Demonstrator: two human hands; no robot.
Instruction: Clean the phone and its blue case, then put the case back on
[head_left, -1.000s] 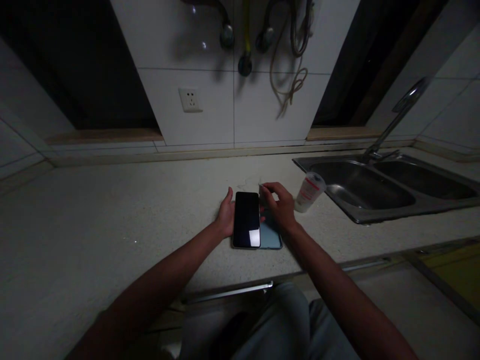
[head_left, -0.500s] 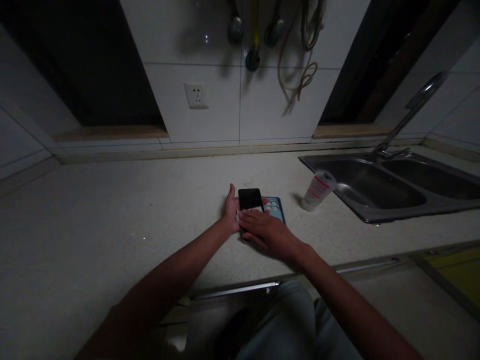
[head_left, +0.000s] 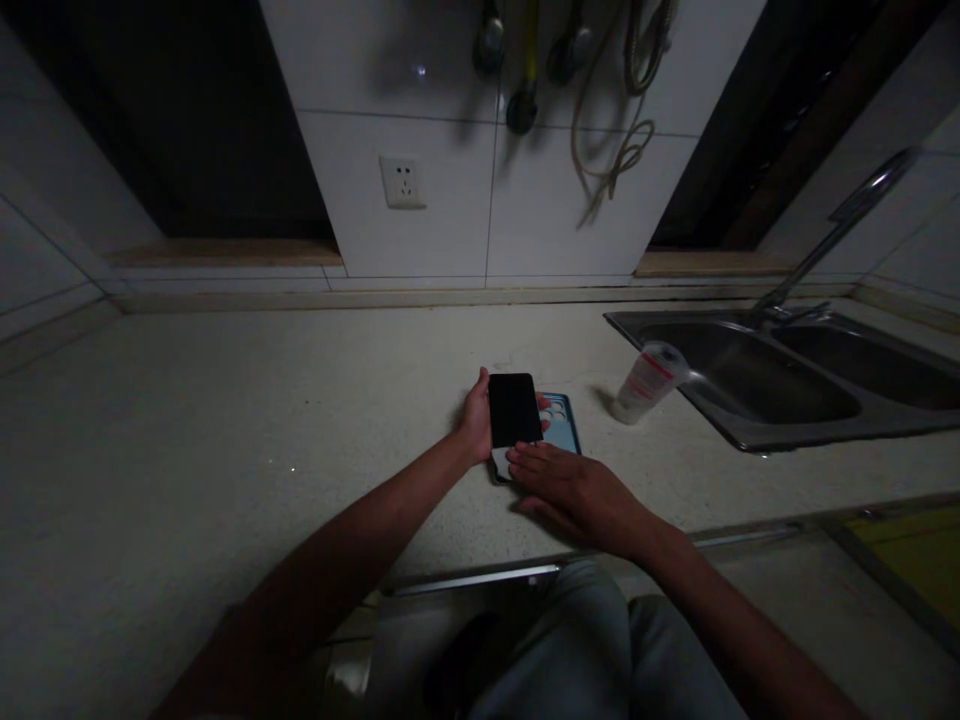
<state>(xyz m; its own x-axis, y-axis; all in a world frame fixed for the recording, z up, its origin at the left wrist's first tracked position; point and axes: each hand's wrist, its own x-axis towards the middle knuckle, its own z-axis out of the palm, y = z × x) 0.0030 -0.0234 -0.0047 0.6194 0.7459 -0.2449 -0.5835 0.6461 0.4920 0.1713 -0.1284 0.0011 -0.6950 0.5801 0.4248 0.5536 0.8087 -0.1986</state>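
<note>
My left hand [head_left: 475, 420] is wrapped round a smartphone [head_left: 514, 408] with a dark screen, its thumb along the left edge and fingertips showing at the right edge. My right hand [head_left: 574, 488] lies over the phone's lower end, fingers stretched together and pressing a small whitish cloth [head_left: 504, 464] on the screen. Part of that cloth is hidden under the fingers. Just right of the phone, a light-blue phone case [head_left: 564, 432] with round camera openings rests on the counter, partly covered by the phone and my hands. Whether a phone is inside it cannot be told.
A clear plastic cup [head_left: 649, 383] with red print leans to the right by the steel double sink [head_left: 742, 445]. The faucet [head_left: 832, 235] rises behind it. A pale countertop [head_left: 225, 420] runs to the tiled wall, which bears a socket [head_left: 403, 182] and hanging hoses [head_left: 611, 170].
My right hand has slid down the phone toward me with the whitish cloth, uncovering more dark screen. My left hand still holds the phone. The whole view has shifted slightly.
</note>
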